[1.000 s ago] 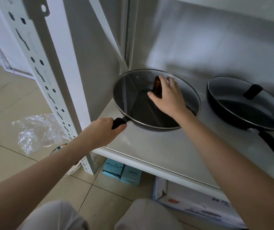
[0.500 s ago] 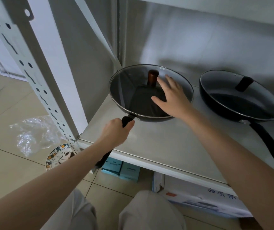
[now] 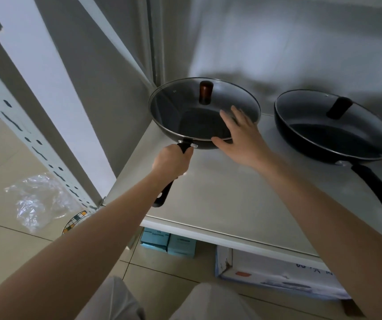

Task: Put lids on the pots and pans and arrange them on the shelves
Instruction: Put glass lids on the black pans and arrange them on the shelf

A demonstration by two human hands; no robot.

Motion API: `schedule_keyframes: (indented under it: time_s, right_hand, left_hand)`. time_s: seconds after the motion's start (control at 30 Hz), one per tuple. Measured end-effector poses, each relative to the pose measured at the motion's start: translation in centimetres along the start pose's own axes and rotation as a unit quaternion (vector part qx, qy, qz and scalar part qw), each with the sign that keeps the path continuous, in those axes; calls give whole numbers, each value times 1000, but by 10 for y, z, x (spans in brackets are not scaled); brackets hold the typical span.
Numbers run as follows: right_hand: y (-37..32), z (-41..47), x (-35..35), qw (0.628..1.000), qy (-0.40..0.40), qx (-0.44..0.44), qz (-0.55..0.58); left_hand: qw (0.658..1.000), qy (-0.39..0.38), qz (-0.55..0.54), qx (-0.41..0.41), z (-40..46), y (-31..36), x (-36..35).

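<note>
Lidded pan sits at the shelf's back-left corner; my left hand grips its handle to steer it, while my right hand, fingers spread, rests at the glass lid's rim, probably steadying it.

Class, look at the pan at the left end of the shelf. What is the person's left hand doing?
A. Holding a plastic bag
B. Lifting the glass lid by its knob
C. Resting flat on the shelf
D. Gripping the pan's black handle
D: the left hand is closed around the black handle of the left pan, just below its rim; the lid's knob stands untouched.
</note>
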State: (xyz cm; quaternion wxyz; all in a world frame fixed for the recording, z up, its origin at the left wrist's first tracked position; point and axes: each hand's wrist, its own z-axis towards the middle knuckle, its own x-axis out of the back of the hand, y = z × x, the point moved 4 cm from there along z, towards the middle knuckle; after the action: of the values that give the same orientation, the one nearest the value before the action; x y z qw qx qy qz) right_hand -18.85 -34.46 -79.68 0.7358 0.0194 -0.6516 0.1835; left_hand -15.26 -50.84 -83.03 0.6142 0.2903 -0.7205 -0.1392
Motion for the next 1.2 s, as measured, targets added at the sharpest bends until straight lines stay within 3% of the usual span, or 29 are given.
schedule_keyframes:
  time_s: [0.37, 0.77, 0.97, 1.07, 1.2]
  right_hand:
    - [1, -8, -6, 1000, -4, -20, -16]
    - [30, -38, 16, 999, 5, -49, -6]
    - [49, -52, 25, 997, 15, -75, -22]
    - [61, -60, 31, 995, 19, -93, -20]
    - [81, -72, 41, 991, 15, -122, -45]
  left_hand:
    - [1000, 4, 10, -25, 6, 9, -3]
    - [998, 23, -62, -1, 10, 11, -3]
    - [984, 142, -12, -109, -1, 24, 5]
    - [968, 149, -17, -203, -8, 45, -6]
    - [945, 119, 55, -300, -23, 79, -34]
